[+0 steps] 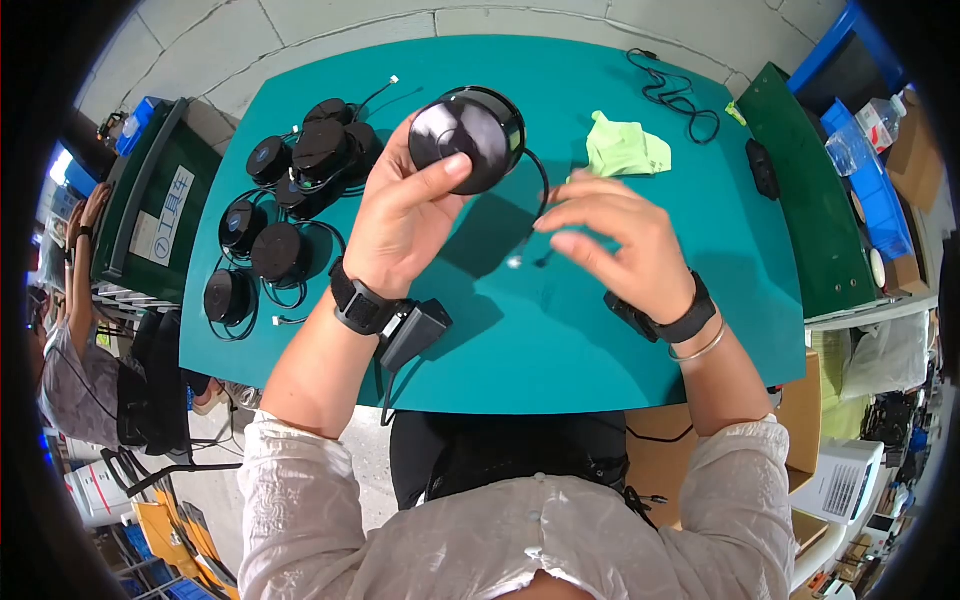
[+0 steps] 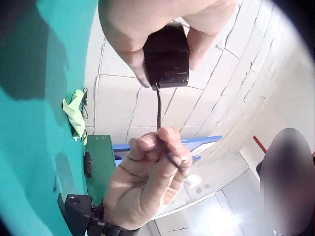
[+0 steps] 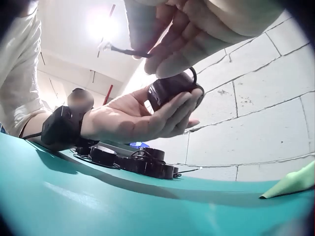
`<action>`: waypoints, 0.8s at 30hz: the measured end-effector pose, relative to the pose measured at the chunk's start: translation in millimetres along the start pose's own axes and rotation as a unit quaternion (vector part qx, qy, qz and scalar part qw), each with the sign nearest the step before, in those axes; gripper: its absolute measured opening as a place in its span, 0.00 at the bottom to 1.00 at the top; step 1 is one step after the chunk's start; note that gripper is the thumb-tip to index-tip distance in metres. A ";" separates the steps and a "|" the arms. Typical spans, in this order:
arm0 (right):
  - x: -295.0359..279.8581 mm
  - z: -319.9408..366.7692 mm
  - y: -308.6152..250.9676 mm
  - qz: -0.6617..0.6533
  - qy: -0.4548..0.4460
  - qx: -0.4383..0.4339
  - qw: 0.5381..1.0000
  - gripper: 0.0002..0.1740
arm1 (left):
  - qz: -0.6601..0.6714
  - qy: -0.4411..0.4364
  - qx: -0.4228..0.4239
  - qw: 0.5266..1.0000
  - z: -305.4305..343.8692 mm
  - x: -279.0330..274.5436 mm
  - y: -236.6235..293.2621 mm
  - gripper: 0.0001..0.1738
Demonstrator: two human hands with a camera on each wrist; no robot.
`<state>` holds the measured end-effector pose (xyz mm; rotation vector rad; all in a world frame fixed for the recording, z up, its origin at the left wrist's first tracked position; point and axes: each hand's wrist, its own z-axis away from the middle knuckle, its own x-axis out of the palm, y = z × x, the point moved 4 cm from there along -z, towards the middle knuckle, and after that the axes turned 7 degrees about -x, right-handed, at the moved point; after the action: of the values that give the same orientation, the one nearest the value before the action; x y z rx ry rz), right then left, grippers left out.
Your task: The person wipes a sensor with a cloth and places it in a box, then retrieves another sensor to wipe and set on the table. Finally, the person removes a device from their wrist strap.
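My left hand (image 1: pixel 392 215) grips a round black puck-shaped device (image 1: pixel 468 140) above the table, its thumb lying on the glossy face. From the device's edge a thin black cable (image 1: pixel 545 180) runs toward my right hand (image 1: pixel 635 240). In the left wrist view, the right hand's thumb and fingers pinch this cable (image 2: pixel 159 110) some way below the device. A small white connector (image 1: pixel 514 262) at the cable's end hangs past the fingertips. The right wrist view shows the device (image 3: pixel 170 91) held between the left hand's fingers, clear of the tabletop.
Several similar black devices with cables (image 1: pixel 280 250) lie on the green table (image 1: pixel 560 350) at the left, some stacked. A light green cloth (image 1: pixel 628 147), a coiled black cable (image 1: pixel 680 98) and a small black object (image 1: pixel 762 170) lie at the right. A green cabinet (image 1: pixel 800 200) borders that side.
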<state>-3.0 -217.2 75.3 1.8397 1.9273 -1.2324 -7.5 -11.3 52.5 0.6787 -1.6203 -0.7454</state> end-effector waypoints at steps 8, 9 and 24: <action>-1.2 3.4 1.7 -0.175 0.030 0.167 0.970 0.30 | -0.281 -0.107 -0.023 0.953 12.5 29.6 0.7 0.42; 2.8 2.5 -0.9 -0.136 0.011 0.161 0.977 0.33 | -0.326 -0.130 -0.010 0.936 12.9 30.7 -2.7 0.45; 10.2 8.6 32.3 -0.492 0.251 0.280 0.785 0.19 | -0.289 -0.163 -0.241 0.912 22.5 30.8 -32.1 0.27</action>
<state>20.7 -219.6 49.7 1.3999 3.3724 -1.8762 -33.6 -52.9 43.7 0.6946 -1.4350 -1.7064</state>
